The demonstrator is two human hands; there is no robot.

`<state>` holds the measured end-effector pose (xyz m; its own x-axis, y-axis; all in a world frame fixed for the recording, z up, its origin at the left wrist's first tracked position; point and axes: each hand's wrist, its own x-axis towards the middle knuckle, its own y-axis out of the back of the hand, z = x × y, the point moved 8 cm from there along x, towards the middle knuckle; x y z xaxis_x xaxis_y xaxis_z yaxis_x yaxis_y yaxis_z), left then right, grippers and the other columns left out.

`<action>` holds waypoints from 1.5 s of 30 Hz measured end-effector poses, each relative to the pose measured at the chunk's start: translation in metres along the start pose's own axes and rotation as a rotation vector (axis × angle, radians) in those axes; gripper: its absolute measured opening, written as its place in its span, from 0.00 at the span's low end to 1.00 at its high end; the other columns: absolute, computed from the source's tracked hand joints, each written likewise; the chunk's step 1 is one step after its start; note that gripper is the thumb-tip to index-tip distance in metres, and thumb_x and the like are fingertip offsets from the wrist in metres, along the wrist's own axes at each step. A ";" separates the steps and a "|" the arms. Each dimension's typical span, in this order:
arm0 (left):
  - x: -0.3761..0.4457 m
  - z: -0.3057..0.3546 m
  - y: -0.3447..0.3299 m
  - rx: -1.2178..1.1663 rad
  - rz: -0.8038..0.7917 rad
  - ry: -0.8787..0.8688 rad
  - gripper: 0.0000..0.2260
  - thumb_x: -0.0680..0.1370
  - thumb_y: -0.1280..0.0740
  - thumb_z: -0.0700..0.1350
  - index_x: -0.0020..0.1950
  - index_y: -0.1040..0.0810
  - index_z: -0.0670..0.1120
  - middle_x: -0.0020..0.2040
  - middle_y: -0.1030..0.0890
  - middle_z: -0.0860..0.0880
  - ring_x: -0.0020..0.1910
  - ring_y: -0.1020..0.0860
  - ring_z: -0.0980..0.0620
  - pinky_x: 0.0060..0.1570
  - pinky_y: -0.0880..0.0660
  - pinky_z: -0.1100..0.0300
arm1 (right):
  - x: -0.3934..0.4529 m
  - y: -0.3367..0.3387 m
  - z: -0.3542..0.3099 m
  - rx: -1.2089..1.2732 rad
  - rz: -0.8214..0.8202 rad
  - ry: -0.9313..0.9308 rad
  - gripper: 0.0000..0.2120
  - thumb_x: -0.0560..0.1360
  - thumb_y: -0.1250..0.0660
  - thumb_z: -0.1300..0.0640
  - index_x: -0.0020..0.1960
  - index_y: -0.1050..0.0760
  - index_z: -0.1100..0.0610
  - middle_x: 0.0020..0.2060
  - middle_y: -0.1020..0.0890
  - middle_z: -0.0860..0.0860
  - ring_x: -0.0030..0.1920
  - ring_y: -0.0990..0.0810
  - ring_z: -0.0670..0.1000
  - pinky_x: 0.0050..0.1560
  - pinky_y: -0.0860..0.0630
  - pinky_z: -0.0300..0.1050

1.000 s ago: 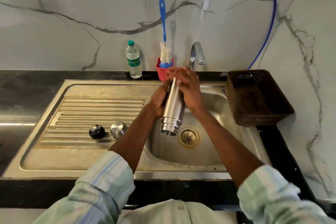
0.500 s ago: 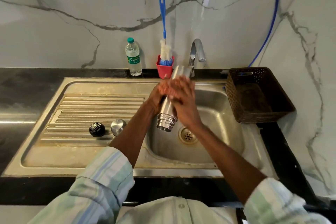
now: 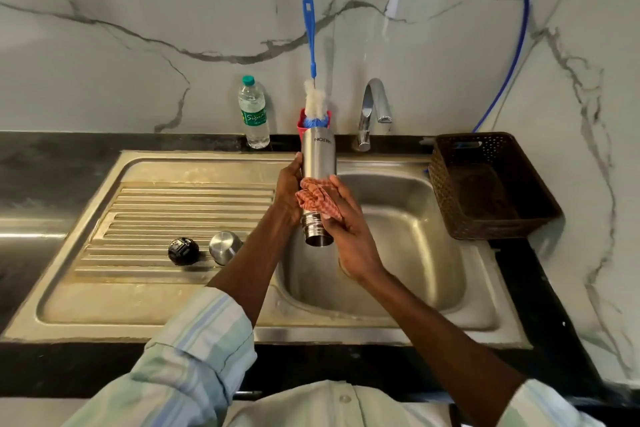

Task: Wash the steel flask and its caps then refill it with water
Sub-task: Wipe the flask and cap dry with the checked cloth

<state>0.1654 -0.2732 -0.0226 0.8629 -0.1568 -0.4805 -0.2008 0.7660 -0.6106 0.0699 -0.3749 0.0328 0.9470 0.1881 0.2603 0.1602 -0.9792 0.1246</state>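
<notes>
I hold the steel flask (image 3: 318, 158) upside down over the sink basin (image 3: 408, 229), its open threaded mouth pointing down. My left hand (image 3: 288, 189) grips the flask's body from the left. My right hand (image 3: 348, 222) holds a red checked scrub cloth (image 3: 317, 201) wrapped against the flask just above the neck. On the ribbed drainboard (image 3: 156, 215) to the left lie the black inner cap (image 3: 183, 251) and the steel outer cap (image 3: 225, 247), side by side.
The tap (image 3: 374, 107) stands behind the basin, with no water visible. A blue-handled bottle brush (image 3: 313, 80) sits in a red cup (image 3: 300, 121) beside a plastic water bottle (image 3: 254, 113). A brown perforated basket (image 3: 485, 184) rests on the right counter.
My right hand with the cloth has slid down the flask from its base toward the neck, leaving the upper body bare. The caps have not moved.
</notes>
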 end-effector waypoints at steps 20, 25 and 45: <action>-0.007 -0.001 -0.019 0.007 -0.153 -0.042 0.20 0.82 0.42 0.55 0.55 0.22 0.40 0.44 0.20 0.44 0.38 0.20 0.49 0.40 0.21 0.59 | 0.062 0.013 0.006 -0.213 0.072 -0.021 0.30 0.76 0.37 0.62 0.69 0.33 0.32 0.76 0.43 0.43 0.76 0.45 0.51 0.71 0.35 0.63; -0.017 -0.011 -0.034 0.079 -0.164 -0.018 0.27 0.76 0.32 0.59 0.67 0.23 0.42 0.57 0.18 0.39 0.52 0.18 0.43 0.57 0.22 0.47 | 0.125 0.050 -0.001 0.028 0.203 -0.238 0.15 0.80 0.39 0.51 0.66 0.28 0.50 0.58 0.20 0.53 0.54 0.19 0.52 0.56 0.24 0.51; -0.011 0.009 -0.027 -0.088 0.033 -0.173 0.22 0.76 0.30 0.55 0.64 0.22 0.43 0.53 0.17 0.40 0.49 0.17 0.43 0.52 0.20 0.49 | 0.094 0.022 -0.006 -0.104 -0.050 -0.273 0.22 0.80 0.37 0.54 0.73 0.34 0.47 0.65 0.23 0.51 0.55 0.21 0.48 0.55 0.23 0.45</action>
<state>0.1654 -0.2869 0.0045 0.9204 -0.0171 -0.3906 -0.2638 0.7102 -0.6527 0.1609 -0.3780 0.0658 0.9807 0.1948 -0.0142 0.1928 -0.9535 0.2316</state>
